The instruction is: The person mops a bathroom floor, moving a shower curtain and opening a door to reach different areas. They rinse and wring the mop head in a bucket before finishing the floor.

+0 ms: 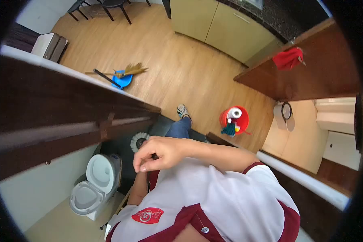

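My right hand (pixel 161 153) is in front of my body, its fingers curled round the dark handle of a mop. The round mop head (pixel 134 142), with pale grey strings and a black centre, shows just beyond the hand on the dark doorway floor. Most of the handle is hidden by the hand. My left forearm (pixel 138 189) rises from the lower left towards the same spot. The left hand itself is hidden behind the right one, so its fingers do not show.
A toilet (pixel 101 171) with its lid raised stands left. Beyond the doorway, a red bucket (pixel 246 119) holds a white roll and cleaning items. A broom (pixel 135 69) and blue dustpan (pixel 127 82) lie on the wooden floor. A red cloth (pixel 288 58) hangs on the brown door (pixel 318 76).
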A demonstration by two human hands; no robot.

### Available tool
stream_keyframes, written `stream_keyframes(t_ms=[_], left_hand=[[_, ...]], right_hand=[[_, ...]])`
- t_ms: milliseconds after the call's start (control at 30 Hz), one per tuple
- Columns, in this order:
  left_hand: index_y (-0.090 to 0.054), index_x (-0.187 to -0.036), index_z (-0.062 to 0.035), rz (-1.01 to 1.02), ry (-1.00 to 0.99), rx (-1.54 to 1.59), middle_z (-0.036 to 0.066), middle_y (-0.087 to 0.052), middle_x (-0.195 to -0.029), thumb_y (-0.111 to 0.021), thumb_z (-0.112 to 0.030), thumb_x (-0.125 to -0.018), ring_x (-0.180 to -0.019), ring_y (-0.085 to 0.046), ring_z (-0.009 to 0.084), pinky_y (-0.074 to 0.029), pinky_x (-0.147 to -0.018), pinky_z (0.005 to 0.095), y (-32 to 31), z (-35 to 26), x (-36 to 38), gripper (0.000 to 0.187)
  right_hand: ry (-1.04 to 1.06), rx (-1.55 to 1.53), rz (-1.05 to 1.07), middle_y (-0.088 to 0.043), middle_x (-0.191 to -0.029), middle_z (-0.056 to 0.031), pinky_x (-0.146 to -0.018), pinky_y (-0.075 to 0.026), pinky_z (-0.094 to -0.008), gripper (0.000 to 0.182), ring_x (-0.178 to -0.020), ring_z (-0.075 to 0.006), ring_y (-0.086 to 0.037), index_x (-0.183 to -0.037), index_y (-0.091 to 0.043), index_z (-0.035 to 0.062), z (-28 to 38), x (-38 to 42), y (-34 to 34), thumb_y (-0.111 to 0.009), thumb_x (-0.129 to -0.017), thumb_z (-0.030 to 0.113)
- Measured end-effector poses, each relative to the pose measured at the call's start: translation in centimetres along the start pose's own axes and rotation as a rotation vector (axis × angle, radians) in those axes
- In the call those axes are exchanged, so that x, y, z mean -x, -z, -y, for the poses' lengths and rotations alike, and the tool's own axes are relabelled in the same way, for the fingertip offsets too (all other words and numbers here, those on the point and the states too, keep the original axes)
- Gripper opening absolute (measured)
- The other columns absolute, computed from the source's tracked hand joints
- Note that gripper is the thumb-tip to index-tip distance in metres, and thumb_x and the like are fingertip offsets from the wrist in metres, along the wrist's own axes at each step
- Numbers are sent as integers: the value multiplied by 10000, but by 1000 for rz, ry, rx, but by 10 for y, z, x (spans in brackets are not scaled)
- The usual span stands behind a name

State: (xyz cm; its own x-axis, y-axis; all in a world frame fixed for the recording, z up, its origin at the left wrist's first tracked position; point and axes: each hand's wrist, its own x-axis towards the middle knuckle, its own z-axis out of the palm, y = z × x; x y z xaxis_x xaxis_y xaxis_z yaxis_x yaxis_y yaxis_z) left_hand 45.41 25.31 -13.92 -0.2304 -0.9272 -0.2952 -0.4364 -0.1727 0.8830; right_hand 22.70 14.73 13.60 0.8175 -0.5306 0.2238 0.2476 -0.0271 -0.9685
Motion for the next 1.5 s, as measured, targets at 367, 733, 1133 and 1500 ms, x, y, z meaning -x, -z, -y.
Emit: stream_keyframes(t_ms=[367, 733, 1133, 1500], left_hand=[[-697, -1035, -83, -5, 154, -81, 190, -716, -1010, -720, -253, -801, -984, -692, 347, -542, -835, 427, -112, -7, -203, 290], [-710, -999, -100, -396, 723, -283, 188, -702, -1029, -728, -389, -786, -994, -663, 379, -530, -856, 474, -138, -69, -192, 360], [-759, -798, -77, -651, 904, -149, 184, -719, -871, -718, -170, -695, -799, -692, 370, -552, -706, 493, -266, -142, -298, 145], [-699, -933, -159, -1194, 827, 88, 39, -673, -1053, -708, -145, -734, -1123, -581, 286, -474, -847, 504, -263, -157, -201, 200]], right_hand=[[-217, 23, -355, -665, -759, -13, -573, -450, -228, 148, -648, -49, -561, -996, -709, -6, 59, 20, 226, -606, -975, 98], [-483, 120, 246, -703, -882, -126, -730, -522, -331, 260, -770, -214, -663, -1144, -681, 29, -50, -26, 312, -636, -936, 178], [-566, 996, 1037, -694, -974, -236, -740, -520, -426, 339, -865, -399, -680, -1254, -658, 105, 27, 6, 407, -608, -934, 203], [-582, 1054, 1065, -730, -1015, -223, -821, -541, -339, 404, -964, -249, -730, -1215, -682, 19, 57, -11, 272, -725, -823, 102]])
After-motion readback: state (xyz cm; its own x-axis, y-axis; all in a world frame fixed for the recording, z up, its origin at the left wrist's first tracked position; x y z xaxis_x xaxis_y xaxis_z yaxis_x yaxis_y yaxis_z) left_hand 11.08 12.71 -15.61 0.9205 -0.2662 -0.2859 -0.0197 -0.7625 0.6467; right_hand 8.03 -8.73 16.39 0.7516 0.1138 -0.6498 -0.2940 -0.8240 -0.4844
